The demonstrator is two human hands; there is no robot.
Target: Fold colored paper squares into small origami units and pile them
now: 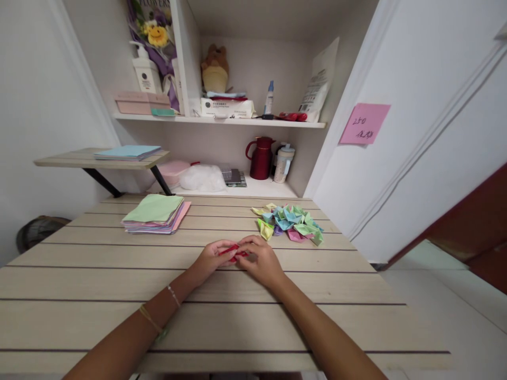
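Observation:
Between my two hands is a small piece of folded red paper (228, 252), partly hidden by the fingers. My left hand (212, 258) grips its left side with the thumb on top. From the right, my right hand (261, 258) pinches the other side with thumb and fingertips. Both hands are just above the middle of the slatted wooden table (222, 316). Just beyond my right hand lies a heap of folded paper boats (291, 219) in blue, green, yellow, pink and purple. A stack of square coloured paper (156, 214), pale green on top, sits farther off to the left.
At the back left, a small raised shelf (75, 157) carries more blue-topped paper (129, 152). Behind the table, a white cabinet holds a red jug (261, 158), a pale tumbler (284, 164) and a plastic bag (203, 178). A pink note (364, 124) is on the right wall.

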